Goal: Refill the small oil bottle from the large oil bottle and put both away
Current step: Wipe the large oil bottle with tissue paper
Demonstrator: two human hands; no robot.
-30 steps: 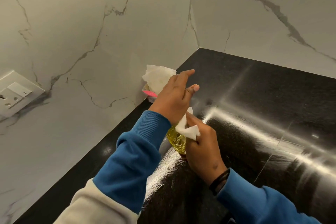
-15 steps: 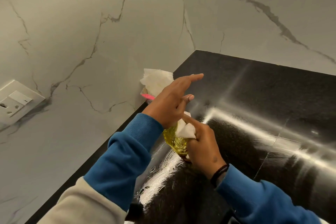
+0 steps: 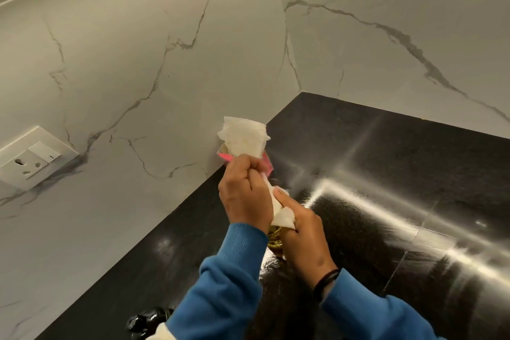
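Since earlier: left hand (image 3: pixel 245 193), fingers then straight, now curled, pinching tissue (image 3: pixel 281 215); right hand (image 3: pixel 303 232) grips small oil bottle (image 3: pixel 274 240) on countertop (image 3: pixel 414 174), steadying it, likely for wiping.

Both hands and a tissue (image 3: pixel 281 215) hide most of the small oil bottle (image 3: pixel 274 239).

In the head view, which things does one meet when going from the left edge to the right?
Wall socket → black object at the counter's front edge → left hand → right hand → bare black countertop.
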